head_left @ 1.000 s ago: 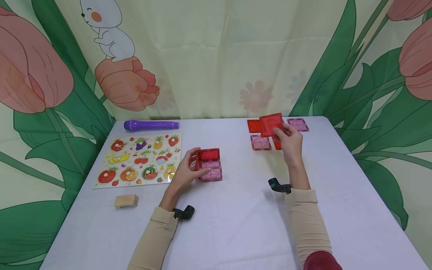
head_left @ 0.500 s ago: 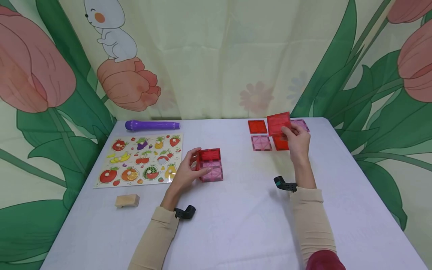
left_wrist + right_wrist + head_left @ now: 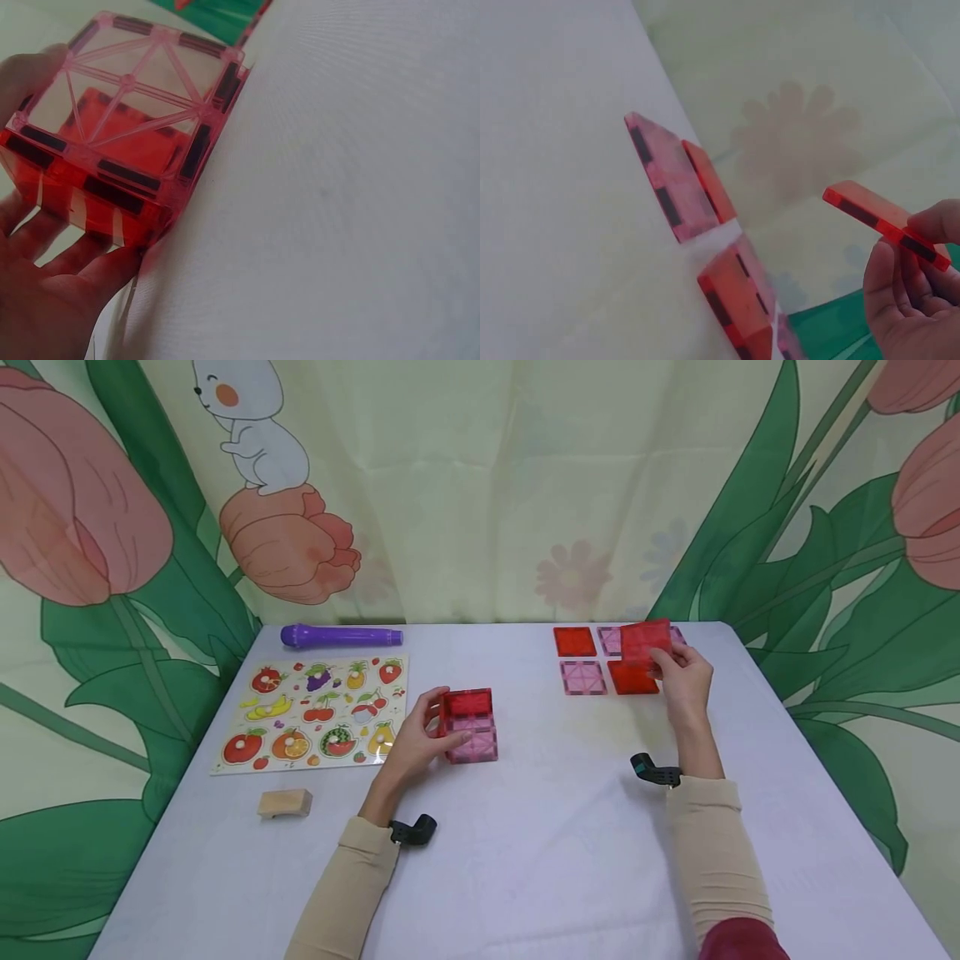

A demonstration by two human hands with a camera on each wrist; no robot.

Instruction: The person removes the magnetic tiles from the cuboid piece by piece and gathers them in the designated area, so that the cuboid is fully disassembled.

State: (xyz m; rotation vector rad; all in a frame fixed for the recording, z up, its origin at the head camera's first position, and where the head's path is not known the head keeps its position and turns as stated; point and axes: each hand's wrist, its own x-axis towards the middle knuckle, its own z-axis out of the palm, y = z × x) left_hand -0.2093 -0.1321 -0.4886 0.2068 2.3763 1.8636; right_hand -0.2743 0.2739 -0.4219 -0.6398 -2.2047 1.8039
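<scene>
My left hand [image 3: 411,739] grips the left side of a small box built of red and pink see-through magnetic tiles [image 3: 472,747], thumb at the near pink face and fingers along the red side. In the left wrist view, the pink tile [image 3: 127,79] faces the camera with the red wall [image 3: 82,199] against the fingers. At the back right, my right hand [image 3: 688,685] pinches a red magnetic tile [image 3: 645,642] between thumb and fingers, tilted up above the tabletop. The right wrist view shows this red tile [image 3: 874,211] nearly edge-on, apart from the tiles lying below.
Under and beside the raised tile lie red tiles [image 3: 575,642] and pink tiles [image 3: 583,678] in two rows. A fruit puzzle board [image 3: 300,752], a purple toy microphone [image 3: 341,637] and a wooden block [image 3: 285,803] lie at left. A printed curtain [image 3: 465,527] hangs behind the table.
My right hand has moved right with the red tile, uncovering more of the red and pink tiles on the table. The left hand keeps its grip on the box in the same place.
</scene>
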